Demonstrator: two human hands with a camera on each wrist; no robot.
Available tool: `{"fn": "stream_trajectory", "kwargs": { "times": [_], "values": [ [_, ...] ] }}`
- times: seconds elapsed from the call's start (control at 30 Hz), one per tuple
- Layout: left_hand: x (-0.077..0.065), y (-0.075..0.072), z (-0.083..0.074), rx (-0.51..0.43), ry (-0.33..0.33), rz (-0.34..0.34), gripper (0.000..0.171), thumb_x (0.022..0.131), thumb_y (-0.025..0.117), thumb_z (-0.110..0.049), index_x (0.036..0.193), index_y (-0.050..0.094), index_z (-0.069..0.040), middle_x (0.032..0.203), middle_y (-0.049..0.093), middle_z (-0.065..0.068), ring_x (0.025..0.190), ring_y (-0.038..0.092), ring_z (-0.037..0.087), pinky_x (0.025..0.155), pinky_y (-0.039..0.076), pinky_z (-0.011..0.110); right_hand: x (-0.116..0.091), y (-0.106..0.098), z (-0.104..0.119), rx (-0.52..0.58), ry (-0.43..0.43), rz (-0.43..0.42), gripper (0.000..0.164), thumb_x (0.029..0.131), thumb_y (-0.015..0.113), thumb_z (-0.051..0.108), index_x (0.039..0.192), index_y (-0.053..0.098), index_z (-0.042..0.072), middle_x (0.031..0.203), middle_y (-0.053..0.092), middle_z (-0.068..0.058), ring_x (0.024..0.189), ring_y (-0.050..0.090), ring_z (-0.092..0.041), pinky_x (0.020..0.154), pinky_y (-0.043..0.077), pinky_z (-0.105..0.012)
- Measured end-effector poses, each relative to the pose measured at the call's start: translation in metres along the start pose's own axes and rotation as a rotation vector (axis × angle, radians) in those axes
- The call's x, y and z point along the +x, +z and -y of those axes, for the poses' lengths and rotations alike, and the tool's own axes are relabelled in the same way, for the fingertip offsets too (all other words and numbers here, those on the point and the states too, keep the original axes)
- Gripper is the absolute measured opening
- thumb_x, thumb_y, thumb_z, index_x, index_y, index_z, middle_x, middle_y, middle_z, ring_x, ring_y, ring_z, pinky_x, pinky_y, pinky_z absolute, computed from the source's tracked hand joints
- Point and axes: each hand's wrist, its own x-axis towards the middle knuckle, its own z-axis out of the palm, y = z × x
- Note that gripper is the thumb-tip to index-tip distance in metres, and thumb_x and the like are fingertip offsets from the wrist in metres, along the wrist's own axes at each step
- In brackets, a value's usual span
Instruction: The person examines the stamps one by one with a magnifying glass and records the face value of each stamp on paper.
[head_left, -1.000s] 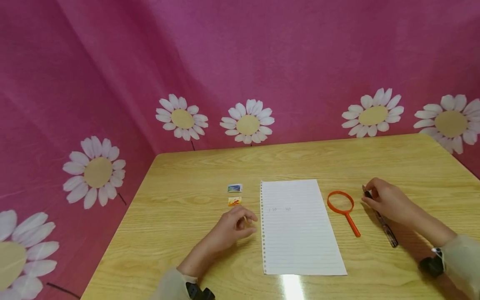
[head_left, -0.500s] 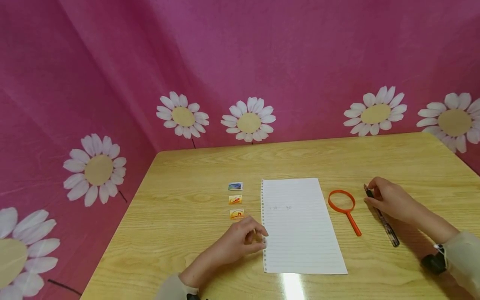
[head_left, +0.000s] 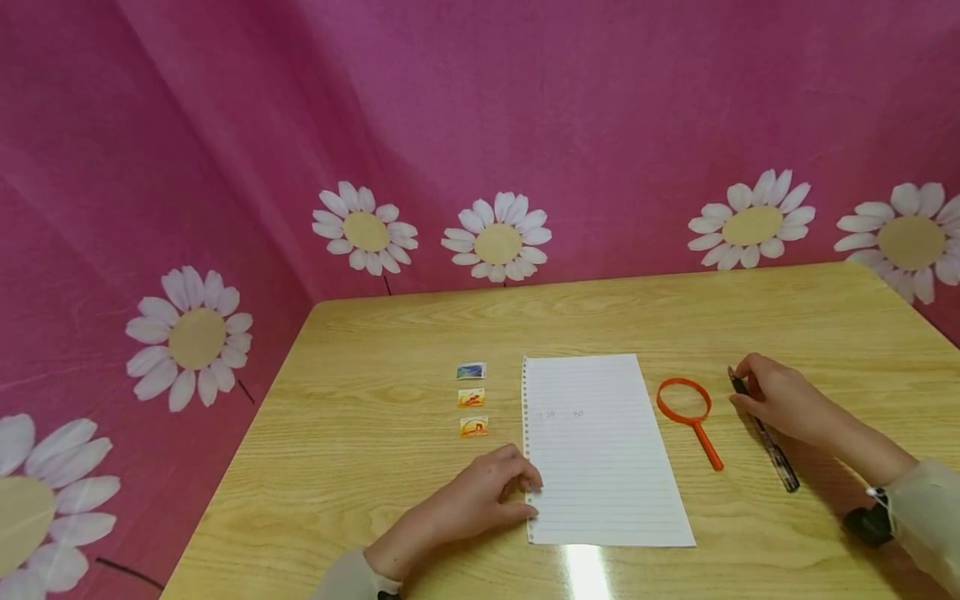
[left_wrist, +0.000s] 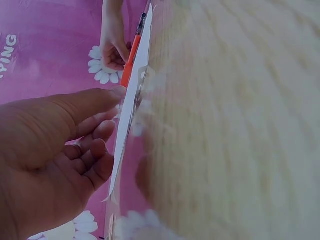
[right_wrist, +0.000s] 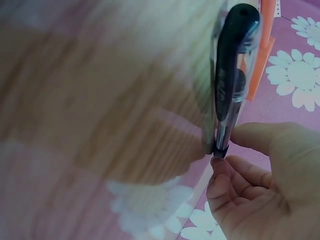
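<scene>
In the head view my left hand [head_left: 483,493] rests at the perforated left edge of a lined paper sheet [head_left: 600,475], fingers loosely bent with thumb and index fingertips over the margin. Faint handwritten numbers show on the sheet's upper part. On the right, my right hand [head_left: 783,400] pinches a black pen with a clear barrel [head_left: 768,446] near its far end; the pen lies slanted along the table. The right wrist view shows thumb and fingertips at the end of that pen [right_wrist: 230,75]. Between pen and sheet lies an orange magnifying glass [head_left: 705,446].
Left of the sheet, three small stamp-like pictures stand in a column: a blue one [head_left: 471,372], a yellow-red one [head_left: 471,398] and another yellow-red one [head_left: 474,427]. The wooden table [head_left: 360,383] ends at a pink flowered cloth [head_left: 600,125] behind.
My left hand has moved from beside the small pictures toward me and right, onto the sheet's edge, uncovering the lowest picture. The right hand has stayed at the pen.
</scene>
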Motion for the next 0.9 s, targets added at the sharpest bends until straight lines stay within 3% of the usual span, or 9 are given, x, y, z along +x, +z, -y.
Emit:
{"fn": "stream_trajectory", "kwargs": {
  "times": [0.17, 0.3, 0.53, 0.7, 0.8, 0.9],
  "values": [
    [0.0001, 0.0008, -0.0007, 0.073, -0.013, 0.022, 0.021, 0.087, 0.075, -0.020, 0.104, 0.065, -0.013, 0.099, 0.056, -0.005, 0.089, 0.050, -0.001, 0.083, 0.045, 0.012, -0.0002, 0.0010, 0.0001, -0.014, -0.013, -0.015, 0.031, 0.076, 0.076, -0.006, 0.094, 0.051, -0.006, 0.067, 0.046, 0.000, 0.058, 0.031, 0.002, 0.051, 0.032, -0.022],
    [0.0006, 0.0006, -0.0004, 0.100, -0.029, 0.036, 0.020, 0.087, 0.074, -0.021, 0.104, 0.066, -0.014, 0.100, 0.056, -0.007, 0.088, 0.049, -0.002, 0.084, 0.046, 0.013, -0.0011, 0.0022, -0.0007, -0.021, -0.035, -0.032, 0.033, 0.073, 0.077, -0.008, 0.093, 0.050, -0.006, 0.066, 0.047, 0.000, 0.058, 0.032, 0.002, 0.050, 0.033, -0.022],
    [0.0005, -0.0005, -0.0008, 0.112, -0.029, 0.049, 0.019, 0.088, 0.074, -0.022, 0.104, 0.067, -0.014, 0.099, 0.056, -0.007, 0.088, 0.049, -0.002, 0.084, 0.045, 0.013, -0.0014, 0.0045, -0.0025, -0.018, -0.076, -0.063, 0.040, 0.072, 0.076, -0.012, 0.094, 0.044, -0.006, 0.063, 0.050, 0.000, 0.055, 0.035, 0.006, 0.046, 0.035, -0.022],
    [0.0004, -0.0005, -0.0007, 0.115, -0.027, 0.049, 0.020, 0.088, 0.074, -0.023, 0.105, 0.067, -0.014, 0.099, 0.056, -0.007, 0.088, 0.049, -0.002, 0.084, 0.045, 0.013, -0.0017, 0.0023, -0.0017, 0.001, -0.128, -0.085, 0.046, 0.072, 0.073, -0.017, 0.100, 0.039, -0.003, 0.059, 0.044, 0.005, 0.053, 0.029, 0.008, 0.046, 0.029, -0.019],
    [0.0005, -0.0005, -0.0006, 0.112, -0.030, 0.051, 0.020, 0.088, 0.074, -0.023, 0.105, 0.067, -0.014, 0.099, 0.056, -0.007, 0.088, 0.049, -0.002, 0.084, 0.045, 0.013, -0.0011, -0.0005, 0.0008, -0.009, -0.119, -0.077, 0.045, 0.073, 0.070, -0.016, 0.102, 0.042, 0.002, 0.058, 0.040, 0.006, 0.054, 0.025, 0.005, 0.049, 0.027, -0.019],
    [0.0007, -0.0007, -0.0009, 0.107, -0.035, 0.052, 0.020, 0.088, 0.074, -0.023, 0.104, 0.066, -0.015, 0.099, 0.056, -0.007, 0.088, 0.049, -0.003, 0.084, 0.045, 0.013, -0.0001, -0.0022, 0.0024, -0.057, -0.110, -0.077, 0.040, 0.073, 0.069, -0.015, 0.099, 0.047, 0.007, 0.061, 0.045, 0.003, 0.057, 0.033, -0.001, 0.051, 0.030, -0.021]
  ]
}}
